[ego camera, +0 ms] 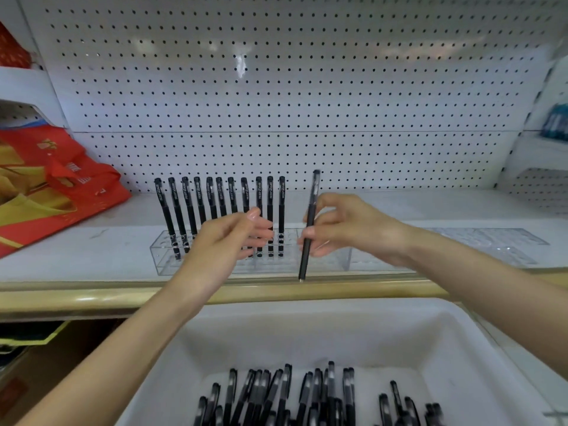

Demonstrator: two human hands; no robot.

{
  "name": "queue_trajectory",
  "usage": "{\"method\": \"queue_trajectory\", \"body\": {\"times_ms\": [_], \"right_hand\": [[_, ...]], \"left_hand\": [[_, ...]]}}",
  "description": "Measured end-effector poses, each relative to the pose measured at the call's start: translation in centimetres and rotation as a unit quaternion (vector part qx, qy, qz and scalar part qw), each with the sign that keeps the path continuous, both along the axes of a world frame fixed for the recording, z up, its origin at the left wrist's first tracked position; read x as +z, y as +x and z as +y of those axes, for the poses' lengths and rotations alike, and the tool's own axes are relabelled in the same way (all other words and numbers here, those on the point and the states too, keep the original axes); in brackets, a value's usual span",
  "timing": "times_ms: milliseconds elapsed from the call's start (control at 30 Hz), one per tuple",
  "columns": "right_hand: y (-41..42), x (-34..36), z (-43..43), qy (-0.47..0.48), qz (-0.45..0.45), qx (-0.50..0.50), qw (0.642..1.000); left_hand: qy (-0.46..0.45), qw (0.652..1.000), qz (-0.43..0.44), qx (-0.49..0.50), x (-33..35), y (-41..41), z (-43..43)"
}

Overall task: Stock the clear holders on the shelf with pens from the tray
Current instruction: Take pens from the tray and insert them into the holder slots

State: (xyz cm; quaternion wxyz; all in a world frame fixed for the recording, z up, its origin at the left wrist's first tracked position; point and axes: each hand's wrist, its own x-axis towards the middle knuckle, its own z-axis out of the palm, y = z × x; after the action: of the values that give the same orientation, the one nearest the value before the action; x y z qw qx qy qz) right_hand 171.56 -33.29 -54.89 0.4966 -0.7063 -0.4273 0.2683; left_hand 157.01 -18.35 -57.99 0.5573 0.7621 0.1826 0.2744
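Note:
A clear holder [166, 259] stands on the white shelf with several black pens [187, 207] upright in a row along its back. My right hand [347, 226] pinches one black pen [309, 229] upright, cap up, just right of the row and in front of the holder's right part. My left hand [227, 238] hovers with relaxed fingers in front of the standing pens and holds nothing. Below, a white tray [307, 327] holds several loose black pens [295, 395]. A second clear holder [498, 244] lies further right on the shelf.
A red and gold bag [55, 186] lies at the shelf's left end. White pegboard [276, 87] backs the shelf. A gold rail [92, 296] runs along the shelf's front edge. Blue packs [556, 124] sit on a side shelf at the right.

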Motion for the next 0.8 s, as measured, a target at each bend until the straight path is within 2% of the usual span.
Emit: {"method": "queue_trajectory", "body": {"times_ms": [100, 200, 300, 400, 633, 800], "right_hand": [[2.1, 1.1, 0.0, 0.032, -0.016, -0.077, 0.996], [3.4, 1.7, 0.6, 0.050, -0.044, -0.109, 0.992], [3.7, 2.1, 1.6, 0.057, -0.056, -0.108, 0.991], [3.7, 2.4, 2.6, 0.068, -0.081, -0.104, 0.989], [4.2, 1.8, 4.8, 0.114, -0.172, -0.144, 0.968], [4.4, 0.4, 5.4, 0.154, -0.176, -0.160, 0.959]], "left_hand": [[0.141, 0.990, 0.018, -0.006, -1.3, 0.1, 0.4], [0.292, 0.954, 0.065, -0.010, -1.8, 0.2, 0.1], [0.384, 0.916, 0.118, -0.019, -1.9, 0.4, -0.3], [0.412, 0.900, 0.143, -0.020, -2.1, 0.6, -0.3], [0.417, 0.897, 0.141, -0.035, -3.0, 0.5, 0.2], [0.427, 0.892, 0.143, -0.048, -3.5, 0.4, 0.7]]}}
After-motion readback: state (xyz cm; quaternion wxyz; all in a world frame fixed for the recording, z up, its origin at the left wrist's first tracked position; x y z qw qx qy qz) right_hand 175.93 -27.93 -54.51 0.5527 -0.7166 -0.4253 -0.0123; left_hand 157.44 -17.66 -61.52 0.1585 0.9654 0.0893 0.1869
